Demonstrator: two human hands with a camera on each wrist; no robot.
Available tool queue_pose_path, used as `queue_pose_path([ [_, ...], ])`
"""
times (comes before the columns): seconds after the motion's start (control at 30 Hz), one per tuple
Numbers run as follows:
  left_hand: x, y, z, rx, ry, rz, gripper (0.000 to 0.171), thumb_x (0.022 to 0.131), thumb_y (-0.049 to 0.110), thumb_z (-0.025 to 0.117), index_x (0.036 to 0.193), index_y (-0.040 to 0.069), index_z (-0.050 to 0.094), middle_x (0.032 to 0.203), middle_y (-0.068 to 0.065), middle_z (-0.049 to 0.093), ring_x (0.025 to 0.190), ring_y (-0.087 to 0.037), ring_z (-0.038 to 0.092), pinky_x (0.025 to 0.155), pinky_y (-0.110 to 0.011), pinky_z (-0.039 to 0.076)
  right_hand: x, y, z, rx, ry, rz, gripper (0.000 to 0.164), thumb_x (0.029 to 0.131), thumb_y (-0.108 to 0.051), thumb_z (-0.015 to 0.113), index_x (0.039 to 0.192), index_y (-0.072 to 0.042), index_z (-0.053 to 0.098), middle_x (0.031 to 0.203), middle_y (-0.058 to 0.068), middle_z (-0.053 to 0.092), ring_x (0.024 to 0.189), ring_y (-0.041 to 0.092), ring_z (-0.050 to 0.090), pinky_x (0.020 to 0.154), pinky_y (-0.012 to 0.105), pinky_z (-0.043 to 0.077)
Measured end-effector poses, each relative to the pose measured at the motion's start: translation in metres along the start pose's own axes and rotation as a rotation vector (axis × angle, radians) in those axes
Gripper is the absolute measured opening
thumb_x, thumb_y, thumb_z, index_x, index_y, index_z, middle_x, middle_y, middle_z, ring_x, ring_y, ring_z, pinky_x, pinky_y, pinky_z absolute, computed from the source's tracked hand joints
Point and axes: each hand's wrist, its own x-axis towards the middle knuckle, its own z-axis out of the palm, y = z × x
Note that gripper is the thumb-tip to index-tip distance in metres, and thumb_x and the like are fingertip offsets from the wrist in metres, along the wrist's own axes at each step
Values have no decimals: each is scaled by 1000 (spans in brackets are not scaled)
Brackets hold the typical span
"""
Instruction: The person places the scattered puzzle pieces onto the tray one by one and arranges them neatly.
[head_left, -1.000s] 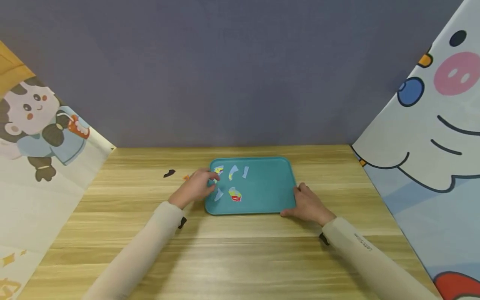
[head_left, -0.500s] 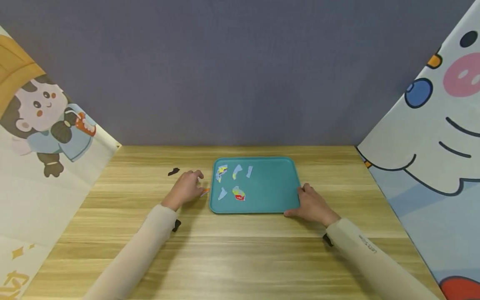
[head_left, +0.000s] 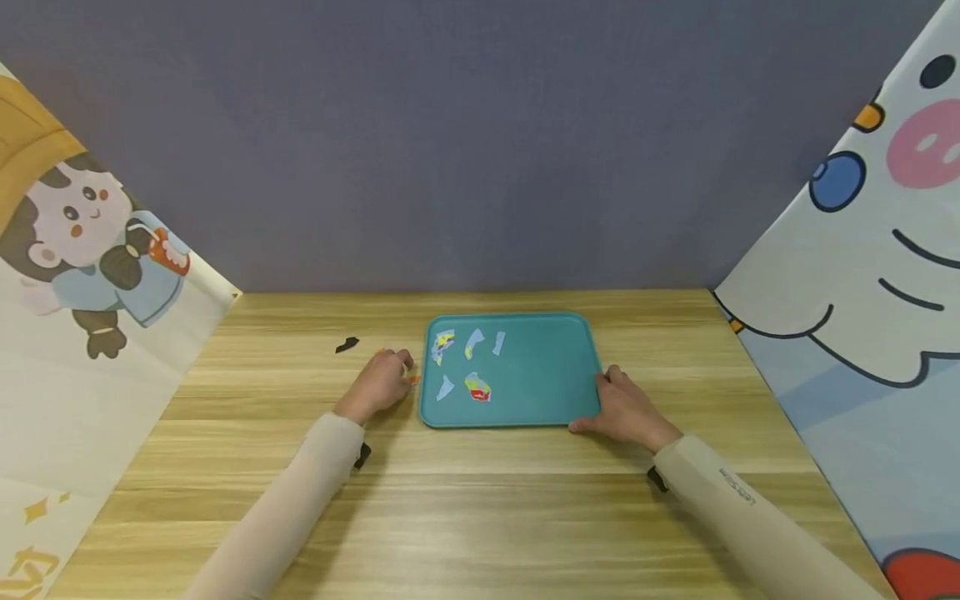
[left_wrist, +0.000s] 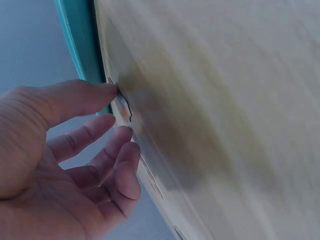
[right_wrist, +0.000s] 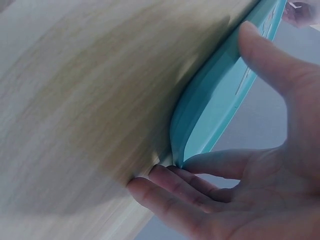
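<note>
In the head view a teal tray (head_left: 540, 371) lies on the table, with several pale puzzle pieces on its left half. One of these is a red-and-yellow puzzle piece (head_left: 478, 387). My left hand (head_left: 377, 385) is low over the table, left of the tray. In the left wrist view its thumb and index fingertips are at a small flat piece with orange (left_wrist: 123, 109) on the table, a gap showing between them. My right hand (head_left: 624, 408) grips the tray's near right corner, thumb on the near edge and fingers at the right side.
A dark piece (head_left: 347, 344) lies on the wooden table (head_left: 480, 517) left of the tray. Another orange bit (head_left: 380, 351) shows behind the left hand. A grey wall (head_left: 480, 150) stands at the back, with printed panels on both sides.
My left hand has moved off the tray's left edge onto the table beside it, then slightly right with fingers lowered to the small orange piece. The right hand keeps its place at the tray corner.
</note>
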Motion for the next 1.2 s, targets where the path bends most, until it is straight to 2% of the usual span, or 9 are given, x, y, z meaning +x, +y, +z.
queue_pose_path([
  [0.17,2,2,1,5,-11,-10,32,76,-4,65,108,-1,62,80,-8,57,78,-24,53,73,-38,47,-1,-1,-1,3,-7,2,106,70,-53,77,132,22,34,116,28,43,103,39,48,87,50,42],
  [0.27,2,2,1,4,-18,-17,30,76,-3,65,106,-2,61,77,-7,57,74,-22,54,69,-37,48,-2,-1,-1,-2,-8,-3,106,71,-53,77,131,23,34,115,28,44,102,38,48,87,50,43],
  [0.37,1,1,1,3,-17,-23,29,77,-1,67,105,-2,61,80,-9,60,74,-24,56,70,-38,48,-1,-1,-1,-6,-9,-6,106,70,-54,77,131,23,34,113,27,44,100,37,48,86,49,43],
  [0.5,0,1,-1,-6,11,-48,28,75,3,70,102,-1,62,93,-13,63,84,-29,58,76,-41,49,-1,-1,0,-6,-11,0,107,70,-54,77,132,22,34,115,28,44,102,38,48,87,50,43],
  [0.6,0,2,-4,-17,49,-44,24,77,7,72,98,0,63,91,-12,64,82,-28,58,74,-40,49,-1,-1,-1,-8,-9,2,107,70,-54,77,131,22,35,116,29,44,104,40,48,88,50,42],
  [0.73,-1,3,-10,-40,104,-1,19,80,11,73,92,-1,64,82,-9,61,73,-23,56,68,-38,48,-1,-1,-1,-10,-1,-4,106,70,-53,77,130,23,36,114,28,45,102,39,48,87,50,43],
  [0.97,-3,11,-18,-74,199,80,12,81,5,69,92,1,66,86,-9,59,78,-22,56,68,-35,49,-2,-1,-1,-11,8,-5,104,70,-53,78,129,23,37,112,28,45,101,39,49,86,50,43],
  [1.2,-3,23,-23,-101,295,183,12,81,6,71,91,5,66,89,-6,58,79,-20,57,66,-33,49,-3,-3,-2,-8,4,-5,104,70,-52,78,130,23,36,112,28,45,101,39,49,86,50,43],
])
